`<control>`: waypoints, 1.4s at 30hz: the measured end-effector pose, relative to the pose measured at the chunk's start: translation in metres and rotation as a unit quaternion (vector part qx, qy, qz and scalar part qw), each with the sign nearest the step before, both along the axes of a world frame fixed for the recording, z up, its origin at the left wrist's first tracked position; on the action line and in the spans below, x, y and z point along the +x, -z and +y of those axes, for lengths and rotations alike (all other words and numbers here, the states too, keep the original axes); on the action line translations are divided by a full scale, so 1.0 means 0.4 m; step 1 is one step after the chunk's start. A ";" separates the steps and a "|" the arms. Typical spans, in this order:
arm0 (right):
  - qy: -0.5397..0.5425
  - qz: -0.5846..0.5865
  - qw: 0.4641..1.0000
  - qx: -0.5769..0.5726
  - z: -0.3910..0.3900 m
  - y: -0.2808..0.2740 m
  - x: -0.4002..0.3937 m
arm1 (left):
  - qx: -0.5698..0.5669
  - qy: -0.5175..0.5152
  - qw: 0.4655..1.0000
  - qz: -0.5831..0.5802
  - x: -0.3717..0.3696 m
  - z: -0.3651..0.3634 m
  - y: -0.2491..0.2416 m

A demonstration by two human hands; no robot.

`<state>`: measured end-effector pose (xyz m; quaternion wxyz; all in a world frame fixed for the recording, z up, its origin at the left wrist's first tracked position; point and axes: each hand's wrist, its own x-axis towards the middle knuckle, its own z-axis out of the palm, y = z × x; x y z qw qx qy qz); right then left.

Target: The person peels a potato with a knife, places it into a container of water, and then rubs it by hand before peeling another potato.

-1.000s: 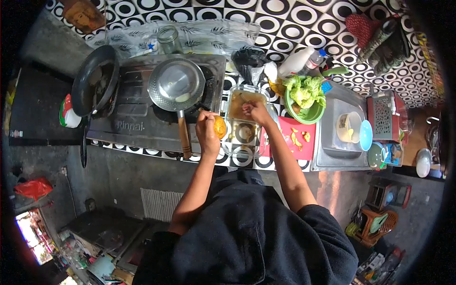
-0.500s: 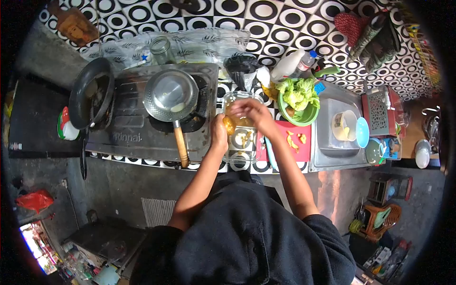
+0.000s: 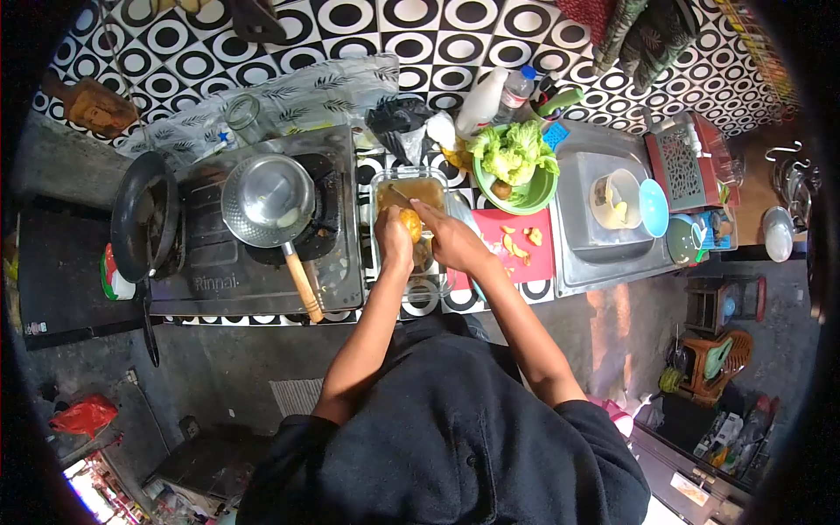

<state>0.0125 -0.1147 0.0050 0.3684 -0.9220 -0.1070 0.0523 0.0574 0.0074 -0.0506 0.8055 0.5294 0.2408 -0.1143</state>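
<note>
My left hand (image 3: 395, 241) is wrapped round a yellow-orange piece of food (image 3: 410, 224). Beside it, my right hand (image 3: 457, 241) grips what looks like a dark knife (image 3: 399, 196), whose blade points up and left past the food; its handle is hidden in my fingers. Both hands are above a clear container (image 3: 378, 185) of brownish liquid. Yellow pieces (image 3: 516, 248) lie on a red cutting board (image 3: 535, 268) to the right, and a light blue handle shows at the board's left edge.
Left of my hands, a steel pan (image 3: 268, 201) sits on the stove (image 3: 206, 297), with a black wok (image 3: 144, 219) beyond. A green bowl (image 3: 547, 194) of lettuce (image 3: 516, 153) stands behind the board. Farther right is the sink (image 3: 577, 267) with a tub (image 3: 615, 199). Bottles (image 3: 481, 103) stand behind.
My right hand has come down from its blurred position over the container to beside the food in my left hand, and the dark blade now shows. The whole view has shifted.
</note>
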 end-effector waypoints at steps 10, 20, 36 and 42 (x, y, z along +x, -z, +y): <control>-0.085 -0.092 0.992 0.026 -0.008 -0.060 -0.071 | 0.005 -0.043 0.999 0.023 -0.010 -0.031 -0.026; -0.115 -0.090 0.987 0.059 -0.004 -0.048 -0.045 | 0.000 -0.138 0.990 0.003 -0.038 -0.001 0.061; -0.148 -0.054 0.986 0.047 -0.021 -0.078 -0.092 | -0.006 -0.179 0.984 0.016 -0.087 0.007 -0.039; -0.138 -0.100 0.982 0.078 -0.031 -0.051 -0.024 | 0.037 -0.104 0.989 -0.094 -0.087 -0.036 -0.045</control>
